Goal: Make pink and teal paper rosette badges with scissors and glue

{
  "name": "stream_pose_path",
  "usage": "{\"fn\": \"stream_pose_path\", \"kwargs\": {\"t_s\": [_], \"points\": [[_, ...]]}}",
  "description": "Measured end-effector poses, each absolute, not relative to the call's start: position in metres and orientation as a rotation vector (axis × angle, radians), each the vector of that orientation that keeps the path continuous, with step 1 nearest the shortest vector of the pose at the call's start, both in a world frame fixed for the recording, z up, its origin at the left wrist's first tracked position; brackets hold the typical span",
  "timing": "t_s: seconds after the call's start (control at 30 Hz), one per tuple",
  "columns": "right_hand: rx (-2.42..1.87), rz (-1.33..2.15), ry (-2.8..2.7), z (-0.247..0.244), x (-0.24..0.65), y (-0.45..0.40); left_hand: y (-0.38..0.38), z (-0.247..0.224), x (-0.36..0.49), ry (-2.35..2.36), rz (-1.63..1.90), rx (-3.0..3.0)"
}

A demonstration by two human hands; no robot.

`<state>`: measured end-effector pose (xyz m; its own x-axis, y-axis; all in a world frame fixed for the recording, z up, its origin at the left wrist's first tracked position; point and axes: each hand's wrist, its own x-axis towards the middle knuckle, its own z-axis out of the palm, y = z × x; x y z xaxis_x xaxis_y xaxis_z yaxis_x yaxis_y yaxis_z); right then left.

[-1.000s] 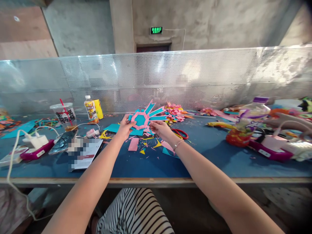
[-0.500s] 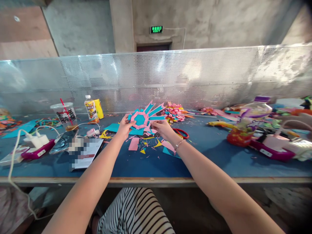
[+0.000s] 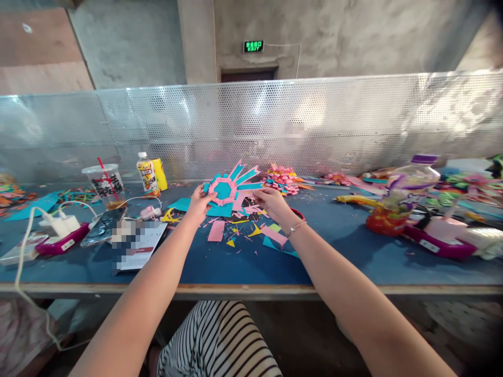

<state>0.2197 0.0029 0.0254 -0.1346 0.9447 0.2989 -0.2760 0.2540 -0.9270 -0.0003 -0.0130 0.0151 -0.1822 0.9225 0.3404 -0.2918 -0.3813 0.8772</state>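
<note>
My left hand [image 3: 200,204] pinches the left rim of a paper badge [image 3: 223,189], a blue centre ringed by folded pink paper. From its right side fan several notched blue-and-pink paper strips [image 3: 247,178]. My right hand [image 3: 272,204], with a bracelet at the wrist, is closed at the lower right of the fan, fingertips pinching what looks like a pink paper strip [image 3: 244,198]. Under the badge lie a blue paper sheet [image 3: 220,210] and pink and yellow scraps [image 3: 216,231]. Red-handled scissors [image 3: 297,213] are partly hidden behind my right wrist.
Left stand a cup with a straw [image 3: 104,183], a juice bottle [image 3: 147,175], a phone [image 3: 104,226] and a tablet [image 3: 145,248]. Pink paper flowers [image 3: 281,178] are piled behind. To the right are a purple-capped bottle [image 3: 404,196] and a purple power strip [image 3: 440,242]. A perforated metal screen [image 3: 236,131] bounds the back.
My right hand has slid rightward, away from the badge's ring towards the strip ends. The badge has shifted slightly left and up, still in my left hand.
</note>
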Motion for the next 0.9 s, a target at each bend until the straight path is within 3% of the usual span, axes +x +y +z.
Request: {"fn": "stream_pose_path", "kwargs": {"t_s": [0.6, 0.9], "points": [[-0.740, 1.057, -1.258, 0.027, 0.244, 0.019, -0.007, 0.011, -0.008, 0.877, 1.722, 1.153], [-0.895, 0.511, -1.403, 0.032, 0.248, 0.019, -0.010, 0.012, -0.001, 0.944, 1.726, 1.272]]}}
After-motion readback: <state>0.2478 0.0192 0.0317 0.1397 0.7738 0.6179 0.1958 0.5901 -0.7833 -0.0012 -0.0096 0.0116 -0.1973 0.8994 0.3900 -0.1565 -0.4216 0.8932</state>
